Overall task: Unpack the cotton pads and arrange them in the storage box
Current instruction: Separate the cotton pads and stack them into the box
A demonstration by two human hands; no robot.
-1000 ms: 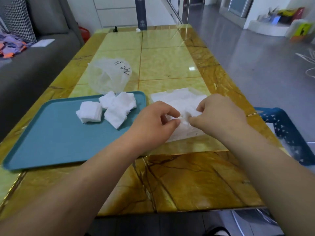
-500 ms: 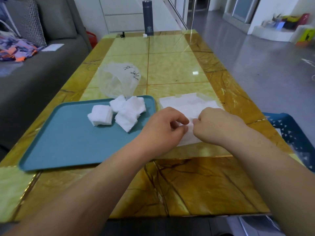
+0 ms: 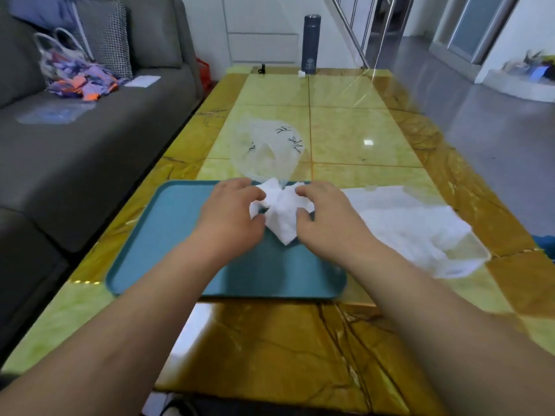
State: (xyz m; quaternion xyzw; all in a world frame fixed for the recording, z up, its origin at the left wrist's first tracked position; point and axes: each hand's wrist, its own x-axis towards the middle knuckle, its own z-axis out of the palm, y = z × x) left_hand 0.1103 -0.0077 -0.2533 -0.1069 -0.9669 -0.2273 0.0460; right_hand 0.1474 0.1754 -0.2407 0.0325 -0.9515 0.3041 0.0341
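One flat teal tray (image 3: 168,235) on the glossy, stone-patterned desk (image 3: 270,340). Over its far half, left hand (image 3: 231,214) curled onto the left side of one soft white heap of cotton pads (image 3: 279,214); number of pads blurred, probably several. One crumpled clear bag (image 3: 270,148) just behind. Then right hand (image 3: 324,219) curled onto the heap's right side, heap squeezed between both. One clear, white-filled pack (image 3: 420,232) further right.

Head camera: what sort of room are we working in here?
Probably a home living room: a grey sofa beside a low marble-patterned table, a flask at its far end, a stair railing behind.
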